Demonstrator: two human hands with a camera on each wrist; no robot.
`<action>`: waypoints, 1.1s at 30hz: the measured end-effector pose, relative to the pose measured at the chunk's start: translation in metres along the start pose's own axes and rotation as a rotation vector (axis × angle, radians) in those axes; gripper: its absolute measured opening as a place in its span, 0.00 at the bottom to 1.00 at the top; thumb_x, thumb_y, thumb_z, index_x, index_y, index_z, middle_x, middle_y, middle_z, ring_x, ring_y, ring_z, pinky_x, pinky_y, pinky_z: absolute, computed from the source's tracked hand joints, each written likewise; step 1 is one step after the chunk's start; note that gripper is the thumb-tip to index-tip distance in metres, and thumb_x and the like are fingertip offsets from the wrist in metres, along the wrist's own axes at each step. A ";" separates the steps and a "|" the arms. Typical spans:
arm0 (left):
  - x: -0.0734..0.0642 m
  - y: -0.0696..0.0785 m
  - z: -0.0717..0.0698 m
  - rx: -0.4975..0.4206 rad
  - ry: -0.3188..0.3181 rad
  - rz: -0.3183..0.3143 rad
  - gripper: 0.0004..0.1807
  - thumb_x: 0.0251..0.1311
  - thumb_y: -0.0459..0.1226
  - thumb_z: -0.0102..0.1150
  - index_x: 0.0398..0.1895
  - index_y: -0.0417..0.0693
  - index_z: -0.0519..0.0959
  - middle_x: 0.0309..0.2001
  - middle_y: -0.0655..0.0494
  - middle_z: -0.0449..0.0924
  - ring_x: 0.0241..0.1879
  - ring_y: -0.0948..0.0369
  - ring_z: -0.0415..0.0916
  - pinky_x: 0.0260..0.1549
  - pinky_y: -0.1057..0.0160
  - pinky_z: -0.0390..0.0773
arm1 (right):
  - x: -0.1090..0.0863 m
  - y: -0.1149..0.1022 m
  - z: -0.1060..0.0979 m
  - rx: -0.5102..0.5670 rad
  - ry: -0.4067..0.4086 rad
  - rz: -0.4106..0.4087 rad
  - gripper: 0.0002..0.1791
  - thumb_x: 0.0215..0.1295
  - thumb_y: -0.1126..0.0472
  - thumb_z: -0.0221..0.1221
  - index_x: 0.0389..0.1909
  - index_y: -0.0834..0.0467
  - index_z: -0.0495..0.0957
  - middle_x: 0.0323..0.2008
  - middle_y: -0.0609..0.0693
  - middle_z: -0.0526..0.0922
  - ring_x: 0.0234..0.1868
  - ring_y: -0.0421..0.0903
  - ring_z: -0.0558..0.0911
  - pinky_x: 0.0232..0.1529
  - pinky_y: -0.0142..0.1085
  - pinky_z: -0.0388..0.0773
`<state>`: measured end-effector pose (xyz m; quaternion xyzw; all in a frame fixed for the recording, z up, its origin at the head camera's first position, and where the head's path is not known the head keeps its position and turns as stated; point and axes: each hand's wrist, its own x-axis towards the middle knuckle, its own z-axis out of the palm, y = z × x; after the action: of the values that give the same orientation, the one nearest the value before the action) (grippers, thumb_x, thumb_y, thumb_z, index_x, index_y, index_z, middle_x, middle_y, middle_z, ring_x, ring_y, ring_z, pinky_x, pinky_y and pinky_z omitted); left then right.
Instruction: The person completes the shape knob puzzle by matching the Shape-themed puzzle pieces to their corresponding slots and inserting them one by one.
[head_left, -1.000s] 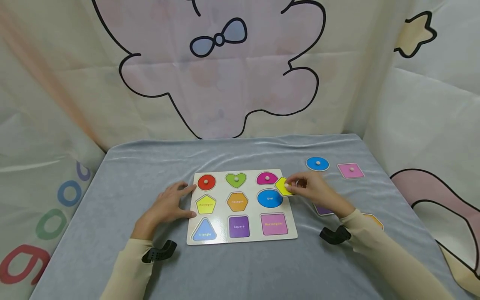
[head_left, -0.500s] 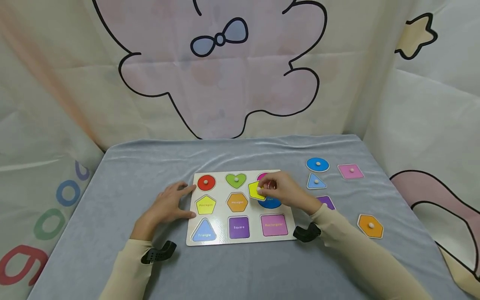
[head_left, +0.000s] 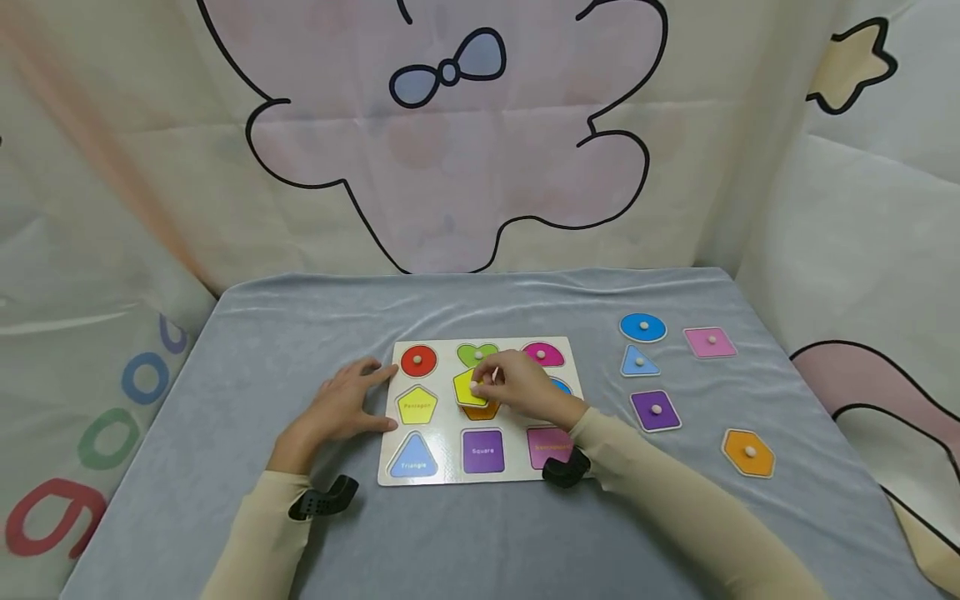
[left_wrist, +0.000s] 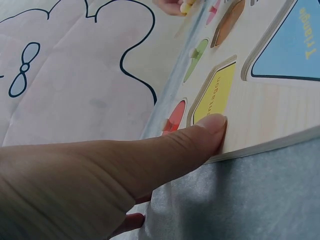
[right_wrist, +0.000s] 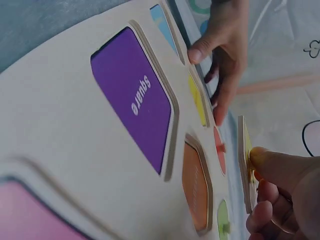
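Hovering over the puzzle board (head_left: 447, 454), a yellow pentagon piece (head_left: 466, 388) pinched at the tips of the right-hand grip (head_left: 523, 387).

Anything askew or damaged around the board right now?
Nothing looks damaged or askew. The puzzle board lies flat, and five loose pieces rest knob-up. In the head view the yellow pentagon overlaps the hexagon recess, a mismatch, but the right hand holds it.

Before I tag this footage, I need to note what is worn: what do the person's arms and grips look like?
The left sleeve and right sleeve are long, plain and cream. Near their ends, a black, curved left band and right band jut out. The left grip and right grip wear no gloves. No cables show.
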<state>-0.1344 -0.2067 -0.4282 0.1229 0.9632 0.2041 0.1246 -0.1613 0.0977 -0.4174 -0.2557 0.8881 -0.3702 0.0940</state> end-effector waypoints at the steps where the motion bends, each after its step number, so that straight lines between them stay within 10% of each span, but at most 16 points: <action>1: 0.000 0.000 0.000 0.001 0.001 0.002 0.50 0.49 0.53 0.77 0.76 0.55 0.65 0.73 0.40 0.62 0.72 0.39 0.58 0.65 0.30 0.62 | 0.002 -0.002 0.003 0.000 -0.008 0.006 0.04 0.63 0.59 0.69 0.33 0.55 0.84 0.25 0.43 0.75 0.26 0.38 0.72 0.26 0.27 0.67; 33: 0.003 -0.004 0.000 -0.003 -0.006 0.026 0.49 0.50 0.53 0.76 0.76 0.54 0.66 0.73 0.39 0.61 0.72 0.38 0.58 0.65 0.28 0.61 | 0.043 -0.039 0.055 -0.023 -0.065 0.027 0.05 0.62 0.58 0.70 0.30 0.54 0.86 0.21 0.41 0.74 0.25 0.36 0.71 0.28 0.26 0.65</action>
<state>-0.1376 -0.2096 -0.4302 0.1358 0.9608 0.2070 0.1251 -0.1630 0.0187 -0.4273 -0.2567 0.8922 -0.3500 0.1248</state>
